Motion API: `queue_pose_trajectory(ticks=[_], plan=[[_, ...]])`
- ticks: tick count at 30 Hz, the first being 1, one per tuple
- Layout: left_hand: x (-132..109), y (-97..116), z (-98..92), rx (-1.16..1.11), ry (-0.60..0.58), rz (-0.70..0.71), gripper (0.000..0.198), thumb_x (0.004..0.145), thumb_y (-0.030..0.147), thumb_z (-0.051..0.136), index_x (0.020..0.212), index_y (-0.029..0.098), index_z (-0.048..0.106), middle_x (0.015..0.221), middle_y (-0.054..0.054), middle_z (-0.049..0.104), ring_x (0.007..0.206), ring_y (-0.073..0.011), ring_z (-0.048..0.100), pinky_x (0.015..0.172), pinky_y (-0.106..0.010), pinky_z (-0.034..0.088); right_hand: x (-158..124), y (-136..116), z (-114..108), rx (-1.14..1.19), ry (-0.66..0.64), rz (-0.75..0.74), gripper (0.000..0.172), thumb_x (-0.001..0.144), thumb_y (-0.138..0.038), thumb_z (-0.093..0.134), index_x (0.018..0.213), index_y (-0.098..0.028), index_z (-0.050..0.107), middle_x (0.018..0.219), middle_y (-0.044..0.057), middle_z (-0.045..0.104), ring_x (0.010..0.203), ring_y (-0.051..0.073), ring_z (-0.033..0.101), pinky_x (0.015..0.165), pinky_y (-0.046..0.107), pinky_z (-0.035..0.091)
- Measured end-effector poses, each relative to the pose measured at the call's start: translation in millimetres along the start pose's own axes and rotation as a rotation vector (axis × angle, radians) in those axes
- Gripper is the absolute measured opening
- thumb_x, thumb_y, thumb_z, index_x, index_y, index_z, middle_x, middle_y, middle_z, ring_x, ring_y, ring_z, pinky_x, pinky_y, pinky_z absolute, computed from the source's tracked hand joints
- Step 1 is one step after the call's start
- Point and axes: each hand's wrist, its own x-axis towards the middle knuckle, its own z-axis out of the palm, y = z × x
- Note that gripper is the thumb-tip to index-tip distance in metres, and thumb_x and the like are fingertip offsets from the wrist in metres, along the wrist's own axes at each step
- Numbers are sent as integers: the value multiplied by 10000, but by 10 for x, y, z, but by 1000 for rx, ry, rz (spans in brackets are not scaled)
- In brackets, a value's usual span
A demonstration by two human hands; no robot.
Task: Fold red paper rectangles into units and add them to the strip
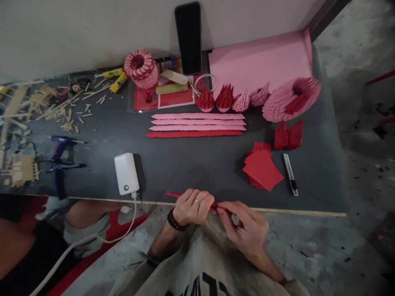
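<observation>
My left hand, with a ring and a dark bead bracelet, is wrapped round a red folded-paper strip at the table's front edge. One end of the strip sticks out to the left. My right hand pinches the strip's other end between thumb and fingers. Beyond my hands lie several pink folded strips and one red folded strip, side by side. Right of them is a loose pile of red paper squares.
A utility knife and folded red paper bundles lie right. Pink folded-paper pieces and a phone stand behind. Left are a power bank, its cable, glue guns and wood sticks. A person sits at the lower left.
</observation>
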Motion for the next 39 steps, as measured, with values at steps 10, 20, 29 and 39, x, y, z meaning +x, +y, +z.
queue_pose_trajectory(ticks=[10, 20, 29, 39], plan=[[4, -48, -23, -7, 17, 82, 52, 970, 76, 614, 960, 125, 627, 769, -40, 699, 585, -138, 600, 655, -329, 412, -45, -6, -23, -118, 49, -133, 248, 896, -106, 740, 1093, -256, 723, 873, 9, 828, 705, 167, 779, 657, 269, 613], [-50, -151, -32, -113, 30, 103, 134, 982, 91, 581, 1081, 141, 656, 865, -74, 764, 708, -168, 692, 681, -329, 556, -67, 80, -132, -111, -84, -22, 239, 922, -161, 734, 1096, -326, 739, 900, -49, 832, 700, 148, 781, 642, 276, 605], [-35, -122, -82, -86, 74, 226, 55, 954, 122, 669, 970, 127, 721, 891, -101, 788, 754, -178, 714, 723, -342, 617, -39, 80, -138, -39, -149, 17, 288, 906, -150, 735, 1109, -353, 764, 847, -43, 811, 653, 154, 747, 607, 281, 586], [-60, -122, -96, -101, 38, 1, 283, 964, 148, 707, 1246, 137, 719, 1201, -106, 824, 968, -206, 774, 799, -359, 617, 68, 111, -19, 185, -4, 405, 94, 881, -292, 804, 959, -260, 846, 838, 8, 843, 667, 164, 774, 616, 239, 627]])
